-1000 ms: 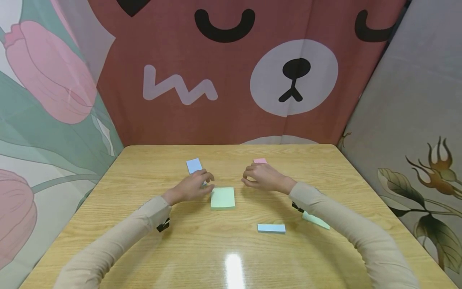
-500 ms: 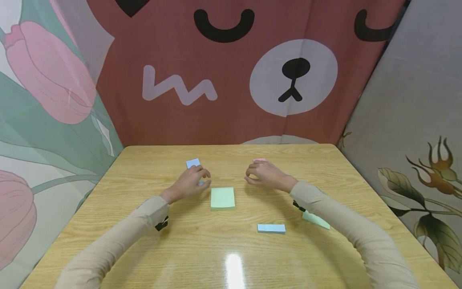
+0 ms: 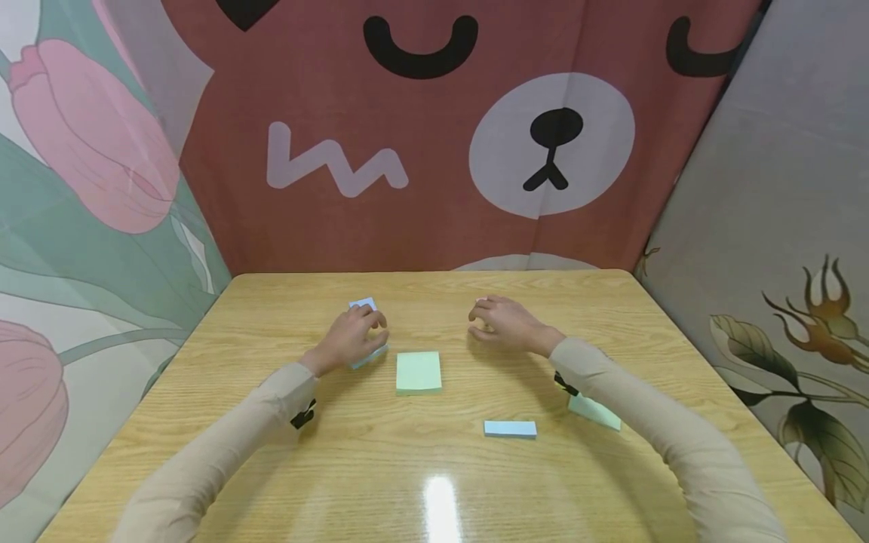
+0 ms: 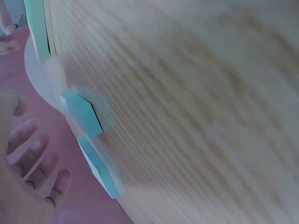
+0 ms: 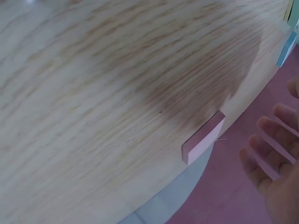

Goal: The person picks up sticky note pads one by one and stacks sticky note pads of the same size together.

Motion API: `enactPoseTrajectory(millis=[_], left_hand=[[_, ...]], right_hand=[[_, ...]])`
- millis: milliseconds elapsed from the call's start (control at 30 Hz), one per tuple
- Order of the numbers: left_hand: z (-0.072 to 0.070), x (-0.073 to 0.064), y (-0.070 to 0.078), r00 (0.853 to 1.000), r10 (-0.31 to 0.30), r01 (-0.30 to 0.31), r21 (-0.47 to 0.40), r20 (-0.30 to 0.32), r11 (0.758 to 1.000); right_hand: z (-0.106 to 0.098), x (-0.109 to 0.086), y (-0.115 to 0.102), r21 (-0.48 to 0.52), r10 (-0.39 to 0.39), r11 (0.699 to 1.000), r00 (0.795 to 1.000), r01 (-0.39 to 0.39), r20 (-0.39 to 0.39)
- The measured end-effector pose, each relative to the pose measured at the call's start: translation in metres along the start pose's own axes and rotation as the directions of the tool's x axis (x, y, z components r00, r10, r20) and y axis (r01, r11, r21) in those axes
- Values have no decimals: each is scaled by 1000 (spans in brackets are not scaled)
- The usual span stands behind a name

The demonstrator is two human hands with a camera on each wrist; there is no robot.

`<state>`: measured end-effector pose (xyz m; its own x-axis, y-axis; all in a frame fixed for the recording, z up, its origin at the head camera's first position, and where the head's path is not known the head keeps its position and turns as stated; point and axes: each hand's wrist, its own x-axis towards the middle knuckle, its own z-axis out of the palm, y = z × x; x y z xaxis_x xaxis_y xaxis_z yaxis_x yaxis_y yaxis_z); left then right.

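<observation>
My left hand hovers with loosely bent fingers over two blue sticky note pads, holding nothing. Past its fingertips shows the farther blue pad; below its thumb, the edge of the nearer blue pad shows. Both pads lie apart from the fingers in the left wrist view. A square green sticky note pad lies between the hands. My right hand is raised with relaxed, slightly curved fingers and nothing in them. It hides most of the pink sticky note pad, which lies flat and untouched in the right wrist view.
A narrow blue sticky note pad lies nearer the front of the wooden table. Close to the right forearm is another green pad, partly covered by the sleeve. Printed cloths hang behind the table and along both sides.
My left hand has drawn left, away from the square green pad, uncovering an edge of the nearer blue pad. My right hand has shifted slightly right and farther back, covering more of the pink pad.
</observation>
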<state>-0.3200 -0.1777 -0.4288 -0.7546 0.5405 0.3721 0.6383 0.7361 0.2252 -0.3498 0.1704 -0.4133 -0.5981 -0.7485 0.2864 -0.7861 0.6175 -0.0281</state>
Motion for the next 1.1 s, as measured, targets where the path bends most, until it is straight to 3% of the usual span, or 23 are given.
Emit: enactPoseTrajectory(millis=[267,567,833,1100], left_hand=[[1,1,-13,999,-51,51,1,14,999],[1,1,-22,989,-147,148,-43,8,988],[3,1,-35,980,-198,198,9,14,980],[1,5,-38,958,-280,279,34,58,960]], right_hand=[[4,-3,10,47,115,992,993,-115,6],[11,-7,20,53,151,987,989,-151,12],[15,-7,26,50,178,983,984,-179,21],[12,-7,27,63,199,977,979,-201,47]])
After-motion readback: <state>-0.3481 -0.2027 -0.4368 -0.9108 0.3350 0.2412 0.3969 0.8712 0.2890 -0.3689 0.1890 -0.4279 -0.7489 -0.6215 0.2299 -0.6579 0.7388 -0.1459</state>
